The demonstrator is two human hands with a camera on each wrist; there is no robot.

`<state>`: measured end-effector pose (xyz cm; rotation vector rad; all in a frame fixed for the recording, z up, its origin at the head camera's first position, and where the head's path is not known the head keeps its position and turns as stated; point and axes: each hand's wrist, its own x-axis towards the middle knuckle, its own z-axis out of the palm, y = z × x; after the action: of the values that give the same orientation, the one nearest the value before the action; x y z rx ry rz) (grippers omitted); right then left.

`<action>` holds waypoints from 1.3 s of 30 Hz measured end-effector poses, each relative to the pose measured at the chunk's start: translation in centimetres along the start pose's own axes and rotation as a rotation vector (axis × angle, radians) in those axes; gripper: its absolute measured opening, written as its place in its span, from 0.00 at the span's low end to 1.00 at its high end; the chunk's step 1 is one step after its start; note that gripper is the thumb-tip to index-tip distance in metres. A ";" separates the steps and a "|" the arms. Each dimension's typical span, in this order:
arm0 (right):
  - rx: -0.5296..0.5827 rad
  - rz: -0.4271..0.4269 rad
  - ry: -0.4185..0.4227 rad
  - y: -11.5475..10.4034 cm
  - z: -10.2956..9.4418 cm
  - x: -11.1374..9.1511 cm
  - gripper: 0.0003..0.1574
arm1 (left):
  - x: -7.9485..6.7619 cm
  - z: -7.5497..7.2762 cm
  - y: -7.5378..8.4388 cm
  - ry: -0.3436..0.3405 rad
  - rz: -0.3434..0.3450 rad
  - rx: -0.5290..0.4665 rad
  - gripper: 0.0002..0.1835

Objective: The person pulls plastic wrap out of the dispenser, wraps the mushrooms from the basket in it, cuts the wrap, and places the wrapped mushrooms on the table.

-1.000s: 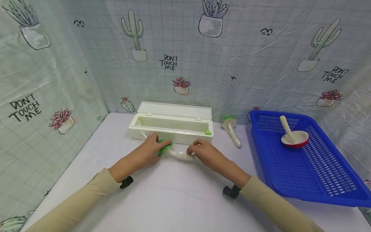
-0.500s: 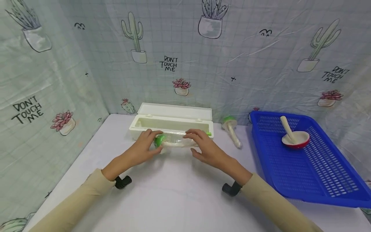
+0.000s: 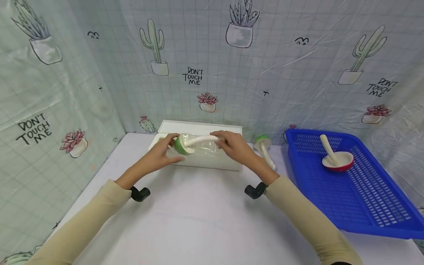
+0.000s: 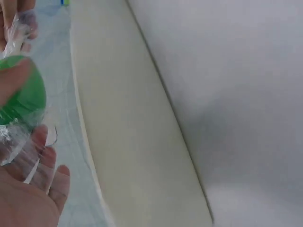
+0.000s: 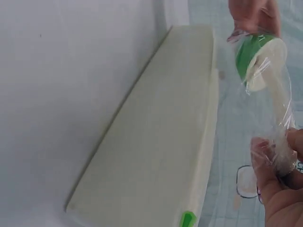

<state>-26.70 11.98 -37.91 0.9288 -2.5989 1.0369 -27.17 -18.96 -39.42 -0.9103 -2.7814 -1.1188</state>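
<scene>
A ladle (image 3: 202,139) with a green-and-white bowl and white handle, inside clear plastic wrap, is held raised over a long white box (image 3: 212,162) with its lid tipped back. My left hand (image 3: 159,152) grips the bowl end; in the left wrist view the thumb lies on the green bowl (image 4: 33,97) and the other fingers are behind the plastic. At the handle's end my right hand (image 3: 233,145) pinches handle and wrap, as the right wrist view shows at the wrapped handle (image 5: 277,94). Much of the box's inside is hidden behind hands and ladle.
Another wrapped green-and-white ladle (image 3: 265,151) lies right of the box, partly behind the right hand. A blue perforated basket (image 3: 331,198) stands at the right with a red-and-white ladle (image 3: 338,162) in it. A patterned curtain (image 3: 265,66) hangs behind the white table.
The wrapped ladle has risen from the table in front of the box to above it. My right hand, loosely spread half a second ago, now pinches the handle's end.
</scene>
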 end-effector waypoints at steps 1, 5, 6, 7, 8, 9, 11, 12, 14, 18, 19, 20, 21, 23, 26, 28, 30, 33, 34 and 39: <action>0.010 0.013 -0.014 0.1 -0.2 0.3 0.23 | 0.3 -0.2 -0.1 0.017 -0.008 0.003 0.44; 0.056 0.060 -0.071 0.7 -0.7 1.3 0.26 | 1.8 -1.0 -0.8 0.024 -0.050 -0.056 0.35; 0.064 0.068 -0.089 0.7 -0.8 1.6 0.28 | 2.1 -1.3 -0.9 0.007 -0.077 -0.092 0.36; 0.059 0.071 -0.102 0.7 -1.0 1.8 0.30 | 2.5 -1.5 -1.0 -0.014 -0.096 -0.131 0.37; 0.047 0.073 -0.111 0.7 -1.2 2.0 0.32 | 2.9 -1.7 -1.2 -0.037 -0.115 -0.175 0.38; 0.031 0.071 -0.114 0.8 -1.3 2.3 0.33 | 3.3 -2.0 -1.4 -0.061 -0.135 -0.221 0.40; 0.001 0.072 -0.108 0.8 -1.6 2.7 0.32 | 3.8 -2.3 -1.7 -0.096 -0.181 -0.316 0.43; -0.015 0.072 -0.102 0.8 -1.8 2.9 0.30 | 4.1 -2.4 -1.8 -0.109 -0.196 -0.354 0.44; -0.038 0.082 -0.088 1.0 -2.1 3.3 0.25 | 4.6 -2.5 -2.1 -0.127 -0.200 -0.430 0.42; -0.014 0.130 -0.107 1.2 -2.7 3.8 0.24 | 5.5 -2.3 -2.4 -0.124 -0.167 -0.559 0.36; -0.011 0.146 -0.116 1.3 -2.8 3.9 0.24 | 5.7 -2.2 -2.4 -0.121 -0.161 -0.588 0.34; -0.002 0.163 -0.126 1.3 -2.9 4.0 0.25 | 5.9 -2.2 -2.4 -0.116 -0.158 -0.604 0.33; 0.006 0.188 -0.135 1.3 -3.1 4.1 0.25 | 6.2 -2.1 -2.4 -0.114 -0.153 -0.624 0.32; 0.020 0.221 -0.140 1.6 -3.2 4.4 0.26 | 6.6 -2.0 -2.2 -0.098 -0.147 -0.655 0.30; 0.123 0.268 -0.123 1.8 -3.5 4.9 0.26 | 7.1 -2.3 -1.7 -0.071 -0.117 -0.676 0.29; 0.195 0.288 -0.103 1.9 -3.7 5.1 0.26 | 7.4 -2.7 -1.3 -0.064 -0.094 -0.716 0.30; 0.300 0.317 -0.090 1.8 -4.0 5.3 0.26 | 7.7 -3.1 -0.9 -0.072 -0.078 -0.766 0.31; 0.408 0.330 -0.081 1.5 -4.4 5.3 0.28 | 7.9 -4.0 -0.5 -0.078 -0.078 -0.775 0.33; 0.436 0.332 -0.080 1.4 -4.5 5.3 0.28 | 8.0 -4.3 -0.4 -0.076 -0.080 -0.763 0.33; 0.454 0.297 -0.086 0.6 -5.2 5.6 0.28 | 8.1 -6.2 0.1 -0.097 -0.080 -0.689 0.34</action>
<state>-31.73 13.14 -32.29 0.6880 -2.6774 1.7529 -35.09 -18.68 -32.95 -0.8930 -2.5246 -2.1639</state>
